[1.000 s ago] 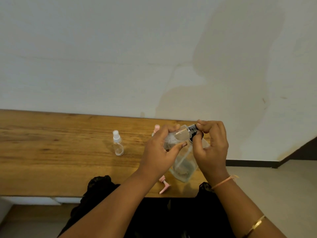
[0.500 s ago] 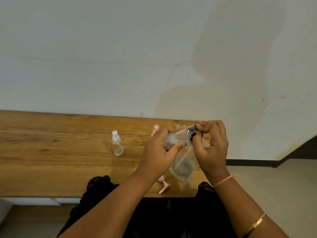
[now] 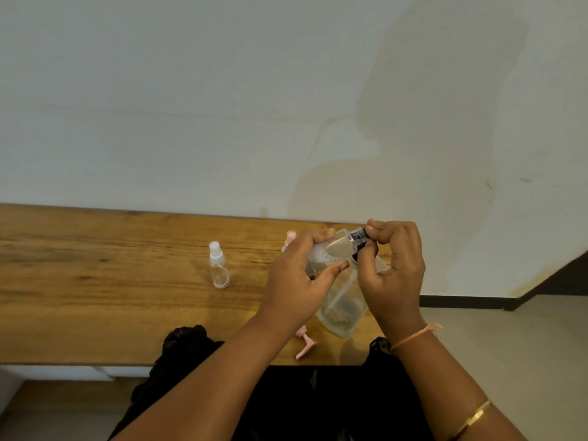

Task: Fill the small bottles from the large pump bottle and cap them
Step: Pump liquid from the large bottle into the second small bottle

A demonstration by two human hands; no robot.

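Note:
My left hand point(image 3: 300, 278) grips a small clear bottle point(image 3: 327, 251), tilted with its neck to the right above the wooden table point(image 3: 111, 297). My right hand point(image 3: 393, 265) pinches the black cap point(image 3: 359, 236) at that bottle's neck. Below the hands stands the large clear bottle point(image 3: 342, 308), open at the top and partly hidden. Its pink pump head point(image 3: 304, 343) lies on the table by the front edge. A small clear spray bottle point(image 3: 218, 265) with a white cap stands upright to the left. A pink-topped bottle point(image 3: 289, 238) peeks out behind my left hand.
The table runs along a white wall point(image 3: 222, 106), and its right end is near my right hand. Pale floor point(image 3: 515, 345) lies to the right. My dark clothing point(image 3: 302, 402) shows below the front edge.
Both hands stay in place on the small bottle. The fingers of my right hand have shifted slightly around the black cap.

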